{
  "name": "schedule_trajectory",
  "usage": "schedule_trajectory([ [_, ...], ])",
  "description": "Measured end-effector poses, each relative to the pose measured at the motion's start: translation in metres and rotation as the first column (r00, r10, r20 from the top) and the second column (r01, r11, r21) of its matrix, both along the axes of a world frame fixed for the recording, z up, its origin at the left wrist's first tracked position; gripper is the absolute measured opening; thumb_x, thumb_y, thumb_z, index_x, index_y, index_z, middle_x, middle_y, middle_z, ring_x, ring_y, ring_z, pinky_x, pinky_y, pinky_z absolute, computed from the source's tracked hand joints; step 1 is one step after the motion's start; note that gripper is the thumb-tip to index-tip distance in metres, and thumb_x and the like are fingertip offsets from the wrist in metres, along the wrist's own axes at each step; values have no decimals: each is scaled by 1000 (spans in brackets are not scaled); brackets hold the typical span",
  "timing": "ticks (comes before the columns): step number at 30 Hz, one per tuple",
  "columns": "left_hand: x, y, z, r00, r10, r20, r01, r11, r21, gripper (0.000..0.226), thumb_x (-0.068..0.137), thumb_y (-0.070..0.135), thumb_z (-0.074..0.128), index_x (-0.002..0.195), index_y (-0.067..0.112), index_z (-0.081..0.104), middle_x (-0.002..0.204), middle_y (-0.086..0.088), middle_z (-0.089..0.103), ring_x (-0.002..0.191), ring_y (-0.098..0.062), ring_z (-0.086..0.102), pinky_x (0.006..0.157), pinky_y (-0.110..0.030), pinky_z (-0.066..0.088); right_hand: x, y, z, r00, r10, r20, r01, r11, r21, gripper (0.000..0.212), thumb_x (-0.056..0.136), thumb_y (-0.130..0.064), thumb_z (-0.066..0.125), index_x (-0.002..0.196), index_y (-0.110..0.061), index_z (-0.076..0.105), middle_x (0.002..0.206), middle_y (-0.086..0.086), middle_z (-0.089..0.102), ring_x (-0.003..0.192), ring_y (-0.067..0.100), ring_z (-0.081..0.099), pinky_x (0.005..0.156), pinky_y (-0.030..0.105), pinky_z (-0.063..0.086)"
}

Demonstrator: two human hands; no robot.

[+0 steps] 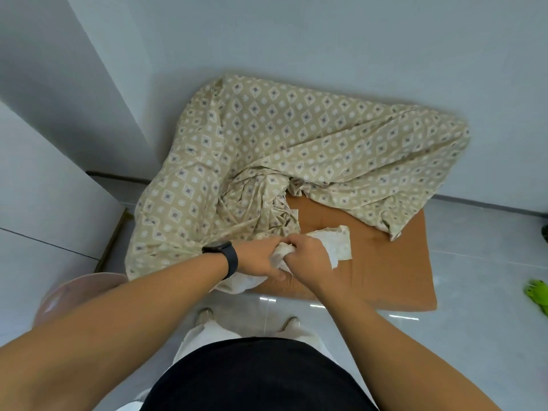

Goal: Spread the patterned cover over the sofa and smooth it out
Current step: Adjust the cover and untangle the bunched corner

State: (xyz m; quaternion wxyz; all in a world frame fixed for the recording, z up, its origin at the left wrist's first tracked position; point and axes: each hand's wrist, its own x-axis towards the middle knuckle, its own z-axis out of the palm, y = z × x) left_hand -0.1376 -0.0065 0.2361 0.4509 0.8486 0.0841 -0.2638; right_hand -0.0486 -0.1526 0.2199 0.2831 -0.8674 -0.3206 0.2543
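Note:
A beige cover [296, 137] with a diamond pattern lies bunched over the back and left of a low orange-brown sofa [385, 262]. Much of the seat at the front right is bare. At the front edge both hands meet on a twisted part of the cover that shows its pale underside [335, 244]. My left hand [261, 259], with a dark watch on the wrist, grips the cloth from the left. My right hand [308, 256] grips the same bunch from the right. The fingertips are hidden in the folds.
White walls stand behind the sofa and a white cabinet [44, 203] to the left. A pinkish round bin [80, 295] sits at my lower left. A green object [538, 295] lies on the glossy tile floor at the right edge. My feet stand just before the sofa.

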Motion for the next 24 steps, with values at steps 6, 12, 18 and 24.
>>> schedule_trajectory([
  [6,25,-18,-5,968,235,89,-244,964,107,23,93,15,47,86,8,67,86,-10,68,80,-23,61,73,-38,47,52,-49,-23,979,139,149,-138,990,-22,14,84,-22,63,93,-21,74,75,-2,69,72,21,62,64,38,48],
  [12,20,-27,4,884,465,52,-462,885,-60,41,97,3,53,66,24,70,69,9,68,68,0,55,70,-25,47,80,-75,-56,951,297,-79,-306,887,-347,54,93,-48,62,145,-38,50,136,-4,65,121,23,62,97,40,49],
  [18,-4,-32,9,710,694,-118,-699,674,-239,33,87,21,61,110,-1,70,90,-9,70,84,-26,65,79,-31,47,75,-65,-68,952,277,-128,-303,910,-284,25,101,-37,57,119,-26,69,111,3,72,101,26,67,84,40,55],
  [24,3,-16,6,727,506,-464,-647,730,-217,70,83,77,49,108,15,70,96,-7,65,84,-24,59,83,-37,46,64,-59,-47,995,-29,-91,29,1000,-6,19,101,-24,47,83,-21,51,74,0,60,71,21,58,61,37,46],
])
